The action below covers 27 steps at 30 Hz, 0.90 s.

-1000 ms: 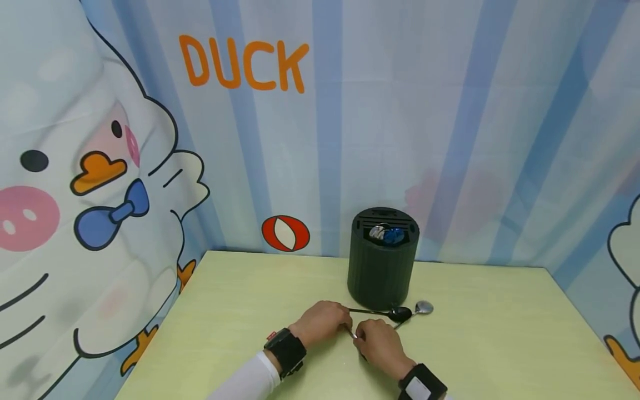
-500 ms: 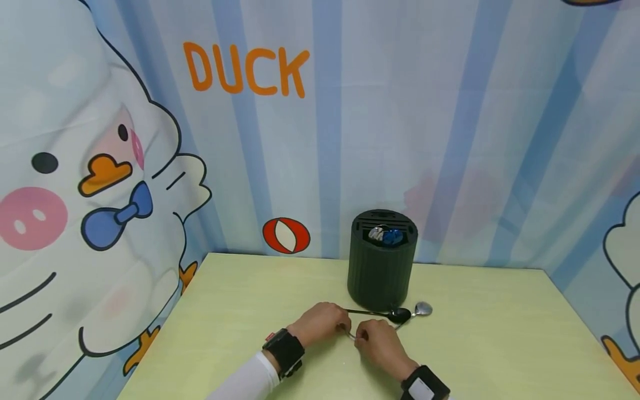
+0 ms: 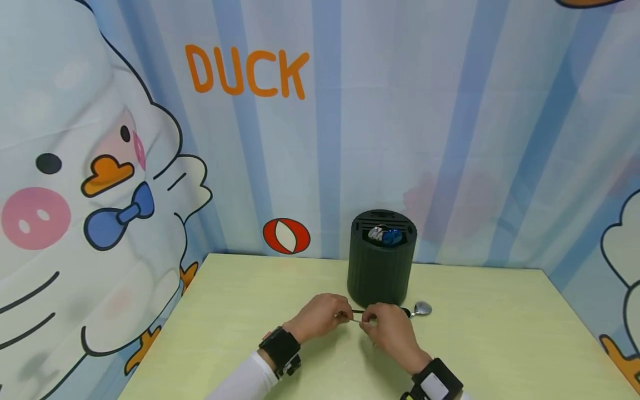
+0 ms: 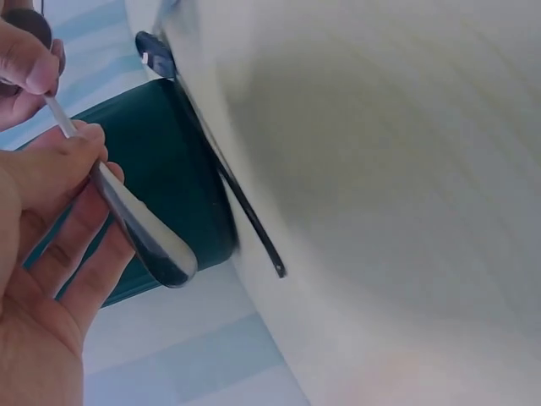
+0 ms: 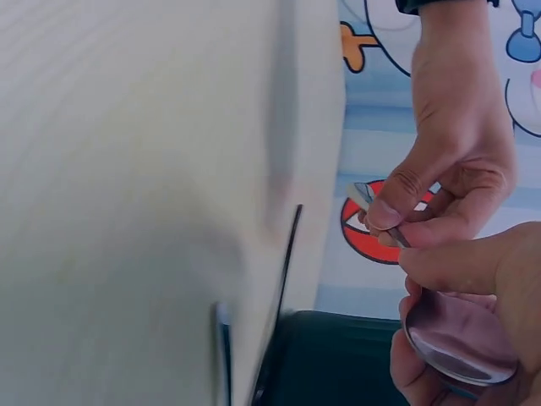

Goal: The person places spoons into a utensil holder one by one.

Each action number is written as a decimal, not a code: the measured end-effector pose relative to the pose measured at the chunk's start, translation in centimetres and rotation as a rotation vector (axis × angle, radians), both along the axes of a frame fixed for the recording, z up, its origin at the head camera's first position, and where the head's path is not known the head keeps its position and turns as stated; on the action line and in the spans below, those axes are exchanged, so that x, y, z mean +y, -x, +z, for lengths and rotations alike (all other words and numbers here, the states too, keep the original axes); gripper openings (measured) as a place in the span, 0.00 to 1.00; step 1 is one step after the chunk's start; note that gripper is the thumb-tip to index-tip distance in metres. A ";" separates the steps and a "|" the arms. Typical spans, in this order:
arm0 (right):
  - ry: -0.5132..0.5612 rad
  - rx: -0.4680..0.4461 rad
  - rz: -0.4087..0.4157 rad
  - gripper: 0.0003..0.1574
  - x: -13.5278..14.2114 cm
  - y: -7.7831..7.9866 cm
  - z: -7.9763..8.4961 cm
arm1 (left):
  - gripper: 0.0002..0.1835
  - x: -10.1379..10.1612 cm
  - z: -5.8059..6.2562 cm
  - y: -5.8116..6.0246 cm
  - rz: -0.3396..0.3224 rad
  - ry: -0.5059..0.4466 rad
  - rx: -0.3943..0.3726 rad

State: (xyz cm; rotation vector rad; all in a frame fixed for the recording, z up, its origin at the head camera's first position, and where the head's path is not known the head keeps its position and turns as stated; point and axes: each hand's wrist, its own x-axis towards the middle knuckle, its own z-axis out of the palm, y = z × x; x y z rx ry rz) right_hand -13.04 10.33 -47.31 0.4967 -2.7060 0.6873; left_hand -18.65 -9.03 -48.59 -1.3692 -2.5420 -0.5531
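A silver spoon (image 5: 461,338) is up off the table between both hands. My left hand (image 3: 322,316) pinches its handle (image 4: 139,216) between thumb and fingers, near the wide end. At the bowl end, my right hand (image 3: 392,333) grips the neck, with the bowl against its fingers in the right wrist view. Behind the hands, a black spoon (image 4: 249,211) lies on the table; the right hand partly covers it in the head view. Another silver spoon (image 3: 422,308) lies to the right, its handle mostly hidden.
A dark green ribbed holder (image 3: 380,272) stands on the pale yellow table (image 3: 260,283), just beyond the spoons. Shiny silver and blue items (image 3: 385,235) sit in its top opening. A printed cloth (image 3: 375,111) hangs behind the table.
Both hands have risen from the table and moved slightly away from the body, bringing the silver spoon up. The right hand now covers more of the black spoon.
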 end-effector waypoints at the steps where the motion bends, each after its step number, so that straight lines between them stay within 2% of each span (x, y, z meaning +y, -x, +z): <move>1: 0.000 0.007 -0.006 0.10 0.1 0.0 0.2 | 0.04 0.0 0.1 0.0 0.000 -0.010 -0.002; 5: 0.037 0.048 -0.026 0.10 0.2 0.0 0.9 | 0.04 0.1 0.4 -0.1 -0.005 -0.048 0.005; 12: 0.200 0.098 -0.012 0.31 0.8 -0.1 2.5 | 0.05 0.1 0.7 -0.2 0.000 -0.154 -0.014; 15: 0.311 0.089 0.018 0.39 1.5 -0.2 3.7 | 0.05 0.2 0.8 -0.3 -0.019 -0.225 -0.065; 18: 0.393 0.120 0.038 0.43 2.3 -0.4 5.0 | 0.05 0.4 1.2 -0.3 -0.015 -0.305 -0.124; 23: 0.420 0.215 0.024 0.43 3.1 -0.6 6.5 | 0.05 0.7 1.9 -0.5 0.003 -0.434 -0.226; 27: 0.479 0.226 -0.007 0.42 3.2 -0.8 6.5 | 0.04 1.3 2.2 -0.8 0.021 -0.528 -0.316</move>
